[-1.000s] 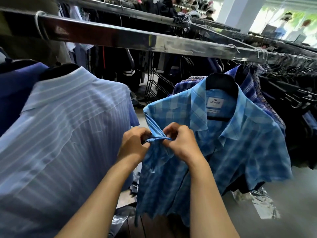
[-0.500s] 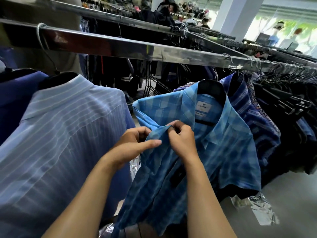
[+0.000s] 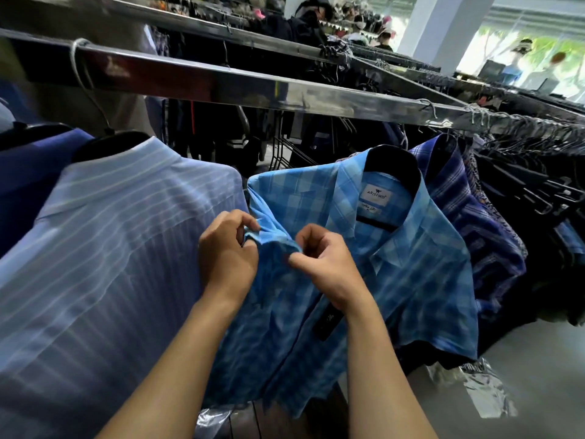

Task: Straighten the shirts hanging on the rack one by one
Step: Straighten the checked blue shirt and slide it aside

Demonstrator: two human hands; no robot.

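A light blue checked shirt (image 3: 411, 280) hangs on a black hanger (image 3: 392, 167) from the chrome rack rail (image 3: 316, 99), its label facing me. My left hand (image 3: 226, 255) and my right hand (image 3: 323, 261) both pinch a bunched fold of this shirt's front edge, below the left shoulder, with a short span of cloth between them. To the left hangs a pale blue striped shirt (image 3: 110, 264), its back toward me. A darker blue plaid shirt (image 3: 468, 217) hangs just right of the checked one.
Dark garments and several bare black hangers (image 3: 538, 172) crowd the rail to the right. A second rail (image 3: 221, 30) runs behind. Crumpled clear plastic (image 3: 487, 391) lies on the grey floor at lower right. People stand far back near a white pillar (image 3: 443, 26).
The shirt's front had swung left and low half a second ago; now it hangs flatter. My hands have moved apart along the bunched edge, each pinching it.
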